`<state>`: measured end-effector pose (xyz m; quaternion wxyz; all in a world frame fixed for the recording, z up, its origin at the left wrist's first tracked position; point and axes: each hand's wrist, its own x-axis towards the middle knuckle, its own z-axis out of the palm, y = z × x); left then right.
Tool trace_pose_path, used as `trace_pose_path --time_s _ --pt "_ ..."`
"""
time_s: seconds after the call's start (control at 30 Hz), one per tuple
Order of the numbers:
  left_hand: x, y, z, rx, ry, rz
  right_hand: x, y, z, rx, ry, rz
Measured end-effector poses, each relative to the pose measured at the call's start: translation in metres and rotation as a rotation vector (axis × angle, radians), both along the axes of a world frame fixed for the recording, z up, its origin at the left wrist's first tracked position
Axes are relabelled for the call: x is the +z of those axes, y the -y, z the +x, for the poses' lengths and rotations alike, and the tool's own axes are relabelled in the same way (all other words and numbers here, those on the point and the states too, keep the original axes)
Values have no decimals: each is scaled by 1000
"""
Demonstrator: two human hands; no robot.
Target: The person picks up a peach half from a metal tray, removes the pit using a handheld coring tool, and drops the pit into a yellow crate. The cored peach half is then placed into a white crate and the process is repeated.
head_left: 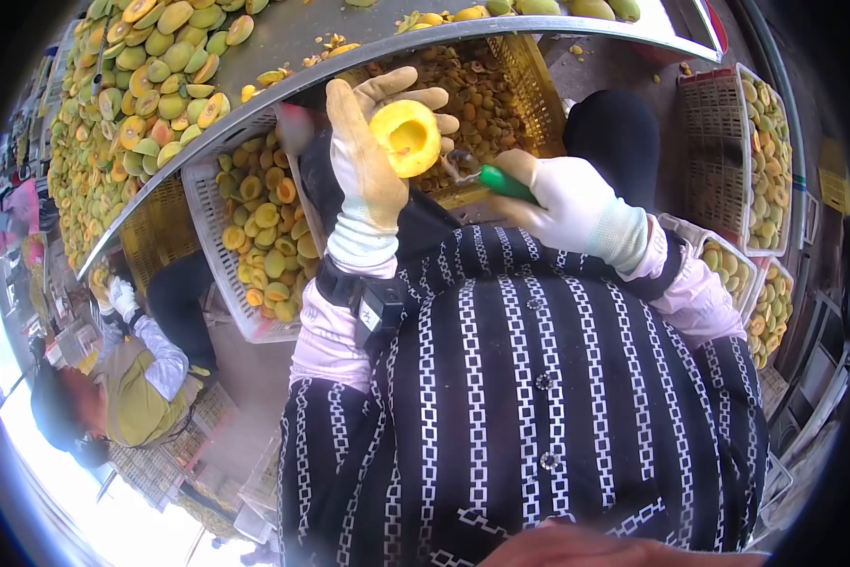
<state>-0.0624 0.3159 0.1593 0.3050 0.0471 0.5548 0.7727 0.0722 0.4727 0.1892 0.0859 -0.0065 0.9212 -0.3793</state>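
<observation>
— The gloved left hand (360, 142) cradles a hollowed, round yellow fruit half (419, 126)!
— And the gloved right hand (571, 198)?
— Wrapped round a green-handled metal tool (507, 183), tip near the fruit half; beyond, a yellow plastic basket (531, 80).

Left hand (373, 142): we turn it palm up, fingers cupped.
Right hand (562, 198): we curl its fingers tightly.
Forearms (333, 326): ours both reach forward, angled inward.

held fruit half (408, 142): 1 | green-handled tool (510, 184): 1 | yellow crates (531, 83): 2+ | heaped fruit (165, 80): uncountable
</observation>
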Motion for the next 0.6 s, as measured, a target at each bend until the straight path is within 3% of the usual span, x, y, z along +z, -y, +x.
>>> trace_pose_path --time_s 0.17,0.3,0.5,0.6 --pt "5 -11 9 -42 13 -5 6 9 -10 -23 -175 1" --pt "10 -7 7 3 -34 -30 13 3 -7 55 8 82" --pt "7 -7 7 -7 -59 -23 9 3 -4 -9 -59 83" --pt "7 -11 11 -10 -62 12 15 6 -13 82 -137 164"
